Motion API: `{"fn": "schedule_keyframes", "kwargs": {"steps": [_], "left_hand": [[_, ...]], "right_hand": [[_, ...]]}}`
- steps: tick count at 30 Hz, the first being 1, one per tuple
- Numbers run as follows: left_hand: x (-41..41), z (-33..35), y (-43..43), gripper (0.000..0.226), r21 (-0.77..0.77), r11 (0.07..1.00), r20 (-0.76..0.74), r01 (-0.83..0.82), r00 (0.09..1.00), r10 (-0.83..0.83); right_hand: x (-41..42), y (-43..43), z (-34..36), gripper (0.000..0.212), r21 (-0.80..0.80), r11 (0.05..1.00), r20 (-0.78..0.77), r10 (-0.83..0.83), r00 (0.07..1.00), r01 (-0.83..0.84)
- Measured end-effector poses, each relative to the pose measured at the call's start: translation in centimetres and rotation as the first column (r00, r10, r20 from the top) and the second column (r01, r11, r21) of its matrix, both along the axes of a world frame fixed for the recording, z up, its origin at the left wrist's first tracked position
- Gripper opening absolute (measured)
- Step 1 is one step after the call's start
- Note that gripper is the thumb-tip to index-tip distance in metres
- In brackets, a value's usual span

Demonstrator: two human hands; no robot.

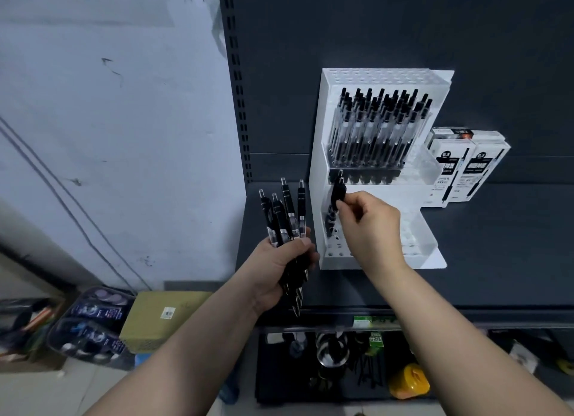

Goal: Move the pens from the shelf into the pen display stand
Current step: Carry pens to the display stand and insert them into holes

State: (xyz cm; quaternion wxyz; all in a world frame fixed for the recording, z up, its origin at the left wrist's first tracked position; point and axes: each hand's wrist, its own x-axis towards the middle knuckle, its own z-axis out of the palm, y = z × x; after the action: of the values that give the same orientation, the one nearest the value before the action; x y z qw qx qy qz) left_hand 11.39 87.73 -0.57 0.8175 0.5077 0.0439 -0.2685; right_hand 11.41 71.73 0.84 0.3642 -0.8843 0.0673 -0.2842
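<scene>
a bundle of black pens (284, 216) is gripped in the left hand (281, 266). the fingers are curled round the barrels, the clicker ends point up and far, and the tips point down past the near edge of the dark shelf (497, 254). this hand is held just left of the white pen display stand (323, 129), which stands on the shelf against the back panel.

a single black pen (338, 192) is pinched between the thumb and curled fingertips of the right hand (369, 226). it is held roughly upright over the left end of the stand's lower tier (337, 248), where rows of round holes are seen. another dark pen is seen standing at that left end, just below the pinched one; how deep it is seated cannot be told.

the stand's far, upper tier is packed with upright pens (379, 129). just right of the stand, two white pen boxes (466, 167) are stood against the back panel. a cardboard box (164, 316) is seen on the floor at the left, and a yellow object (409, 381) on the shelf below.
</scene>
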Motion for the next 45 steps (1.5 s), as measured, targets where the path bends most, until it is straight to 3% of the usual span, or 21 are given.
{"fn": "schedule_keyframes", "kwargs": {"steps": [4, 8, 10, 18, 20, 23, 28, 34, 38, 45], "left_hand": [[-0.2, -0.1, 0.0, 0.007, 0.011, 0.999, 0.024, 0.048, 0.999, -0.049], [-0.7, 0.1, -0.1, 0.004, -0.017, 0.981, 0.049, 0.192, 0.98, -0.191], [-0.8, 0.2, -0.3, 0.013, -0.033, 0.965, 0.069, 0.262, 0.963, -0.259], [-0.8, 0.4, -0.3, 0.015, -0.13, 0.968, -0.017, 0.214, 0.976, -0.218], [-0.5, 0.7, -0.3, 0.009, -0.133, 0.982, -0.038, 0.134, 0.989, -0.14], [0.2, 0.7, -0.1, 0.008, -0.075, 0.996, -0.047, 0.044, 0.998, -0.048], [0.2, 0.6, 0.0, 0.006, -0.032, 0.998, -0.023, 0.052, 0.998, -0.053], [0.2, 0.5, -0.2, 0.008, -0.048, 0.997, -0.02, 0.057, 0.998, -0.058], [0.1, 0.5, 0.0, 0.008, -0.064, 0.995, -0.025, 0.074, 0.997, -0.076], [-0.3, 0.3, 0.4, 0.005, -0.043, 0.989, 0.042, 0.144, 0.989, -0.142]], "right_hand": [[-1.6, -0.1, 0.3, 0.005, 0.18, 0.984, 0.007, -0.014, 1.0, 0.012], [-2.9, 1.3, 1.5, 0.004, 0.348, 0.928, -0.086, 0.176, 0.981, -0.136], [-2.7, 1.5, 2.0, 0.006, 0.439, 0.88, -0.136, 0.261, 0.956, -0.178], [-2.8, 0.7, 3.2, 0.01, 0.724, 0.673, -0.108, 0.326, 0.939, -0.15], [-2.8, 0.0, 4.6, 0.013, 0.705, 0.691, -0.008, 0.232, 0.973, -0.159], [-2.5, -0.8, 6.1, 0.018, 0.597, 0.792, 0.129, 0.063, 0.99, -0.128], [-1.4, -0.8, 4.7, 0.019, 0.423, 0.904, 0.101, 0.021, 0.995, -0.062], [-1.0, 0.1, 0.9, 0.027, 0.338, 0.941, -0.039, 0.042, 0.998, -0.027], [-0.8, 0.0, 0.9, 0.02, 0.333, 0.943, -0.061, 0.029, 0.998, -0.007], [-3.4, 0.7, 1.7, 0.011, 0.426, 0.905, 0.012, 0.016, 1.0, -0.019]]}}
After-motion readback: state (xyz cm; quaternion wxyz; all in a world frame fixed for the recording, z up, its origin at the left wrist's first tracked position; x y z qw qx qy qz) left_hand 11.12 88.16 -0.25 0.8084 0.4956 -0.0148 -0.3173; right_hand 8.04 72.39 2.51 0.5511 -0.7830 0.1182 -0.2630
